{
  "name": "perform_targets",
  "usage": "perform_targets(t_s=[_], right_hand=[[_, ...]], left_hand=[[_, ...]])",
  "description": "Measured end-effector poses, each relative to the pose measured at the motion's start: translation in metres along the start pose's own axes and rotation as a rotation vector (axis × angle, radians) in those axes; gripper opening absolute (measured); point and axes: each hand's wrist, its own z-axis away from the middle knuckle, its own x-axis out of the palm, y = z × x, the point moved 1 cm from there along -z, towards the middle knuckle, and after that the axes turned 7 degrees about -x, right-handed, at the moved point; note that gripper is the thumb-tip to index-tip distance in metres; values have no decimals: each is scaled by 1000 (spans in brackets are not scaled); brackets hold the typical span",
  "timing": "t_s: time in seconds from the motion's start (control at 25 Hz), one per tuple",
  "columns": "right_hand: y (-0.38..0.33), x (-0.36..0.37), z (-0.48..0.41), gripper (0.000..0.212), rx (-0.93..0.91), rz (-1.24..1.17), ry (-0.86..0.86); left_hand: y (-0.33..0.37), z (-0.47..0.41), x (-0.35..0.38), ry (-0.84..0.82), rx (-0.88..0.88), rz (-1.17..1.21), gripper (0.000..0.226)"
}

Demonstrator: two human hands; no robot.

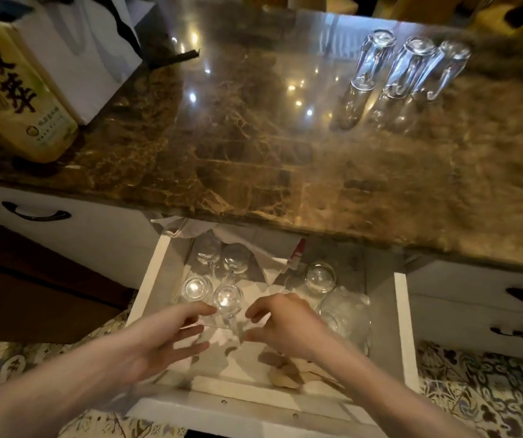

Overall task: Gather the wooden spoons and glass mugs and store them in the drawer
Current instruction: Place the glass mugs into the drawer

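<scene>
The white drawer (402, 327) stands pulled out below the counter. Several upturned glass mugs sit inside it, the nearest mug (227, 298) with its handle pointing toward me. My left hand (162, 343) and my right hand (288, 324) hover on either side of that handle, fingers spread and close to the glass; I see nothing gripped in either. Brown wooden spoons (283, 373) lie on the drawer floor under my right wrist. Three more glass mugs (411, 66) stand upside down in a row on the brown marble counter (253, 153), far right.
More glassware (345, 311) is heaped at the drawer's right side, and a crumpled cloth (253, 248) lies at its back. A yellow bottle (16, 90) and a white paper bag (92, 52) stand at the counter's left. Closed drawers with black handles (35, 214) flank the drawer.
</scene>
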Motion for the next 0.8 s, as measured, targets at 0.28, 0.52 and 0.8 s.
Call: perform_targets(t_s=[0.28, 0.52, 0.8], right_hand=[[-6, -160, 39, 10, -111, -314, 665], [37, -273, 4, 7, 34, -433, 1173], [75, -330, -66, 27, 212, -285, 1272]], left_hand=[[118, 70, 83, -41, 805, -443, 30], [238, 20, 193, 16, 1111, -503, 20], [315, -44, 267, 202, 1187, -578, 44]])
